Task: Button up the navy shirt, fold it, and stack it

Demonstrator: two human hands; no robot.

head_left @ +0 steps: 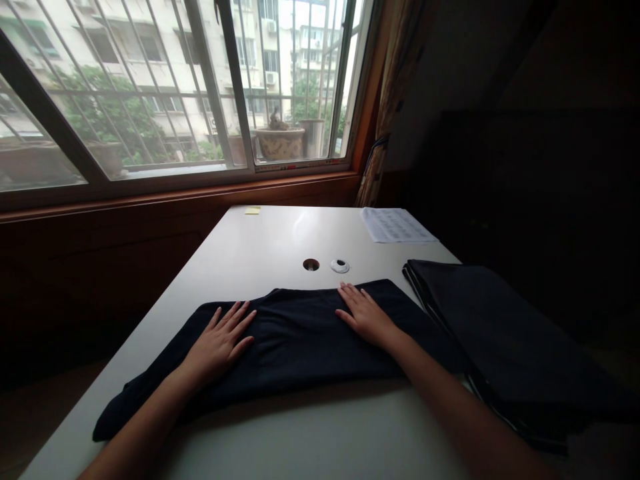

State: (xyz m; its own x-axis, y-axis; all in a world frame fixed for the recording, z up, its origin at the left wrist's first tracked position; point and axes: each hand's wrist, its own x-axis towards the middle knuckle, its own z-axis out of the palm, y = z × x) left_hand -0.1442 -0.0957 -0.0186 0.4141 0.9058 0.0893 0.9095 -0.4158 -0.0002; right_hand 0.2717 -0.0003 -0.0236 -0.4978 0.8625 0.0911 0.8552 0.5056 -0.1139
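Observation:
A dark navy garment [300, 340], folded into a long band, lies across the white table [270, 247]; I cannot tell what kind of garment it is. Flat on its left part rests my left hand [219, 345], fingers spread. My right hand [367, 315] lies palm down on the right part, fingertips close to the far edge and thumb apart. Small creases run through the cloth between the two hands. Neither hand grips anything. The garment's left end tapers down towards the table's near left side, partly behind my left forearm.
On the right, a stack of dark folded cloth [500, 333] touches the garment's right end. Printed sheets [397, 225] lie at the far right corner, a yellow note [253, 210] at the far left. A round hole [311, 265] and its white cover ring [340, 266] sit beyond the garment.

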